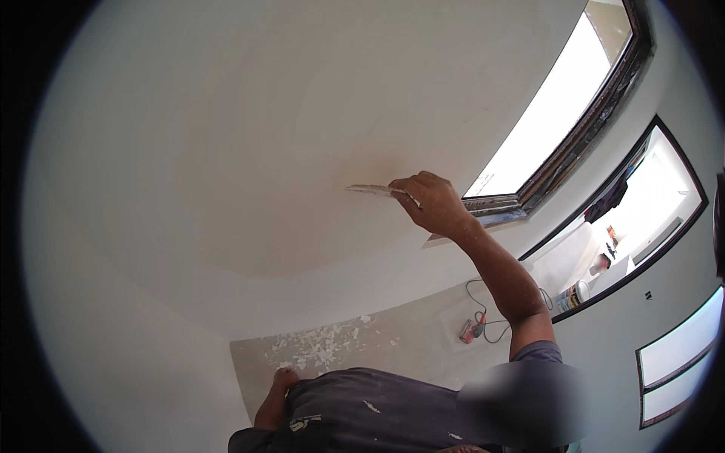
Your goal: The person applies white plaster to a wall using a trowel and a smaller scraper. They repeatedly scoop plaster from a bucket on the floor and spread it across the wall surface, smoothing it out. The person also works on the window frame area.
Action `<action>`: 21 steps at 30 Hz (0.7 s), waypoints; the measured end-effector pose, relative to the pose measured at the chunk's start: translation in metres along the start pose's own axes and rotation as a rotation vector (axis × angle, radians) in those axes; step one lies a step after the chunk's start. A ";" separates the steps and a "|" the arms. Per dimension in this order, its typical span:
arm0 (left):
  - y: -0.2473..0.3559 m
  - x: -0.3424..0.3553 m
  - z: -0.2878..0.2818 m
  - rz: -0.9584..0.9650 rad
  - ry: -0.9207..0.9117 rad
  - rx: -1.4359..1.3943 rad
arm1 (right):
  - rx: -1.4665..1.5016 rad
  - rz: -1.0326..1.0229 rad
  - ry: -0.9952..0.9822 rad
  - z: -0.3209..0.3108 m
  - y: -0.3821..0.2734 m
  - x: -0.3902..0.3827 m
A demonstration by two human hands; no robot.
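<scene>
My right hand (430, 200) is raised, with its fingers wrapped round a thin flat scraper (370, 189). The blade points left, at or very near the pale wall (302, 113). A tan, uneven patch (381, 162) shows on the wall around the blade. My left hand (285, 376) is low beside my dark, paint-specked shirt, and its fingers are hidden. White flakes (325, 347) lie scattered on the floor beyond that hand.
A bright window (555, 106) with a dark, rough frame is close to my right arm. A red power tool (472, 330) with a trailing cord lies on the floor. Through a dark-framed opening (646, 249) at right show a paint bucket (574, 296) and a blurred person.
</scene>
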State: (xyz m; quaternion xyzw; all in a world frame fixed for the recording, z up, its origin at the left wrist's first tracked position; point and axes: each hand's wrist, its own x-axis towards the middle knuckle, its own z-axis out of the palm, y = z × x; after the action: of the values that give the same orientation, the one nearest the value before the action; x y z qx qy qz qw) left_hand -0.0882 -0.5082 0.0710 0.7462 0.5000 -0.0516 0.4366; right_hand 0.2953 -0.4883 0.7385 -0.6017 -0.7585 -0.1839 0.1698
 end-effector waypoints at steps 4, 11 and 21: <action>-0.010 0.011 0.009 0.017 0.001 0.021 | -0.031 0.001 0.192 -0.042 0.014 0.034; -0.017 0.018 0.015 -0.048 -0.080 0.038 | -0.042 0.225 0.363 -0.137 0.044 0.076; -0.013 0.018 0.012 0.035 -0.017 0.039 | 0.045 0.194 0.679 -0.228 0.081 0.066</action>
State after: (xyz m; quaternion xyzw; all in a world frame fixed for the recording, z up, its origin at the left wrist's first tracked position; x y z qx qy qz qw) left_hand -0.0853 -0.5025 0.0471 0.7626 0.4822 -0.0600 0.4270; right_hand 0.3684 -0.5256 0.9750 -0.5717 -0.6018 -0.3397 0.4423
